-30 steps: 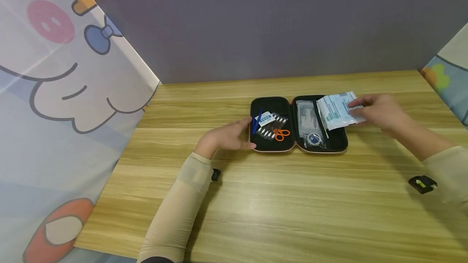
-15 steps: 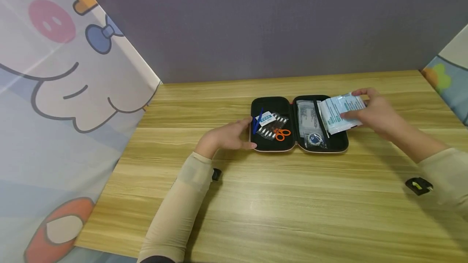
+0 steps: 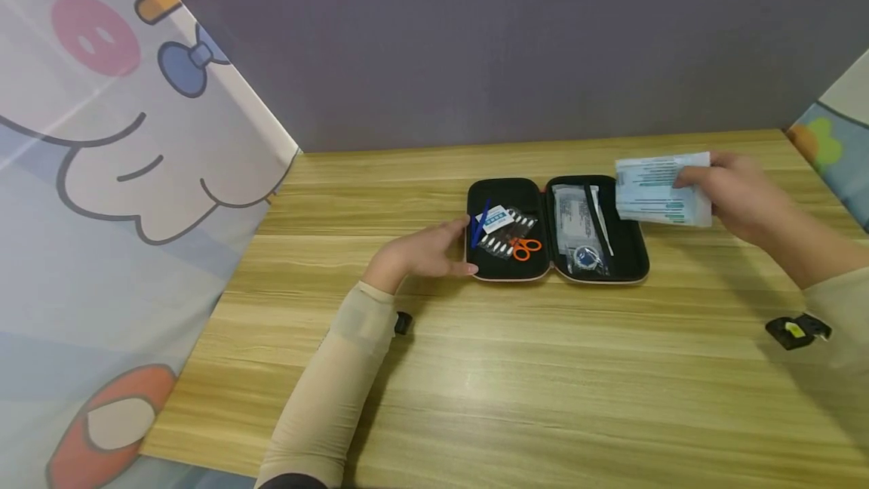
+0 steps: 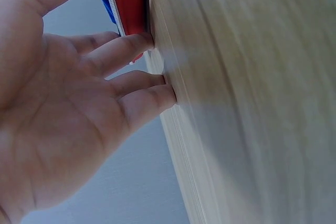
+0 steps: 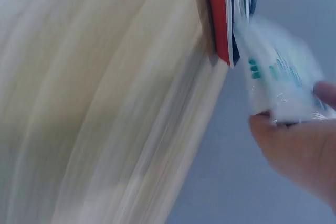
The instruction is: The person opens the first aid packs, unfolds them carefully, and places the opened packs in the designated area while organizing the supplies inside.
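An unzipped case (image 3: pixel 611 272) with a black inside and a red shell lies spread flat on the table. My right hand (image 3: pixel 743 191) pinches a white plastic packet (image 3: pixel 655 191) printed in green, raised at the case's right edge; the right wrist view shows the packet (image 5: pixel 283 72) blurred. At the case's left edge rests my left hand (image 3: pixel 428 249), fingers spread, thumb at the near corner. In the left wrist view its fingertips touch the table and the red shell (image 4: pixel 126 1). The case's left half holds orange-handled scissors (image 3: pixel 523 249), blue tweezers (image 3: pixel 480 223) and a small white packet (image 3: pixel 495 219).
Blister-like strips of white pieces (image 3: pixel 498 247) lie by the scissors. The right half holds clear bags (image 3: pixel 575 221), a round roll (image 3: pixel 585 257) and a black strap (image 3: pixel 596 217). A grey wall (image 3: pixel 475 51) stands behind the wooden table (image 3: pixel 516 383).
My right hand has drawn the packet out of the case's right half, up and to the right, and turned it level. My left hand stays at the case's left edge.
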The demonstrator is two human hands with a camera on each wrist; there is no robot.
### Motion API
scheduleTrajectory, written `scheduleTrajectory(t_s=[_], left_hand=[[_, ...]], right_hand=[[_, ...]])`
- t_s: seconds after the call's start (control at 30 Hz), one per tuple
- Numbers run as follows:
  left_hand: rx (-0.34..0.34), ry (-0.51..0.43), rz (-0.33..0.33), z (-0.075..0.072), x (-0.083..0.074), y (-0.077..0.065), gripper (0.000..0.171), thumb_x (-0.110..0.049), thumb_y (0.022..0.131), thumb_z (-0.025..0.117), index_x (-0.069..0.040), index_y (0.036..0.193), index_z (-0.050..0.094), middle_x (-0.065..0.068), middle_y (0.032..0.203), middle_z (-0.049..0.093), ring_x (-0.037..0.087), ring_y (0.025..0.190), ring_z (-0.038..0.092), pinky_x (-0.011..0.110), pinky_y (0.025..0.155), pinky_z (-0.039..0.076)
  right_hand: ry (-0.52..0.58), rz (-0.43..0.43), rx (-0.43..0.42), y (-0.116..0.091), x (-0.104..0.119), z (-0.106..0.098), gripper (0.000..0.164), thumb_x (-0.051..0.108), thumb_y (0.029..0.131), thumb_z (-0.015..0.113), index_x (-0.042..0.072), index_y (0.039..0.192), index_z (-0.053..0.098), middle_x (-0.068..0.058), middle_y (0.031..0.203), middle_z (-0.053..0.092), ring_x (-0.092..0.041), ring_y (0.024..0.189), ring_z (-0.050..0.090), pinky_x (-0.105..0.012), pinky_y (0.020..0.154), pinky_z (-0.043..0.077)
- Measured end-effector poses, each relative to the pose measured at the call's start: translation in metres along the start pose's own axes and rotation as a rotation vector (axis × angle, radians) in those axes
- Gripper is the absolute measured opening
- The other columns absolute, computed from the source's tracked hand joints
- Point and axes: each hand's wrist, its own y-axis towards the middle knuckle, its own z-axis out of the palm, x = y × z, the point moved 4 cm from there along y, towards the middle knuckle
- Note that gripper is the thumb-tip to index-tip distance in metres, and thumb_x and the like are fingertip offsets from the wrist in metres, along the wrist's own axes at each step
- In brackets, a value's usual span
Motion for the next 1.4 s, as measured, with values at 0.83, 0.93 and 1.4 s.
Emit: scheduleTrajectory(t_s=[0.83, 0.93, 1.4], left_hand=[[-0.003, 0.017, 0.01, 0.001, -0.001, 0.001, 0.106, -0.052, 0.1, 0.071, -0.013, 0.173, 0.006, 0.013, 0.18, 0.017, 0.033, 0.168, 0.012, 0.048, 0.137, 0.016], [-0.003, 0.02, 0.001, -0.001, -0.002, 0.0, 0.105, -0.052, 0.1, 0.071, -0.013, 0.173, 0.006, 0.013, 0.179, 0.017, 0.034, 0.168, 0.012, 0.05, 0.137, 0.016], [0.0, 0.013, 0.001, -0.001, -0.002, 0.0, 0.105, -0.051, 0.1, 0.071, -0.013, 0.173, 0.006, 0.013, 0.18, 0.017, 0.033, 0.168, 0.011, 0.048, 0.137, 0.014]], right_hand=[[-0.473, -0.06, 0.066, 0.028, -0.01, 0.005, 0.069, 0.031, 0.112, 0.049, -0.021, 0.155, 0.033, -0.047, 0.146, 0.044, -0.047, 0.116, 0.053, -0.047, 0.094, 0.046], [-0.475, -0.06, 0.064, 0.026, -0.01, 0.004, 0.068, 0.03, 0.111, 0.051, -0.02, 0.154, 0.036, -0.045, 0.145, 0.047, -0.042, 0.11, 0.056, -0.037, 0.087, 0.046], [-0.563, -0.208, 0.059, 0.035, 0.003, 0.041, 0.051, 0.026, 0.102, 0.07, -0.01, 0.136, 0.059, -0.036, 0.129, 0.064, -0.041, 0.105, 0.063, -0.055, 0.092, 0.048]])
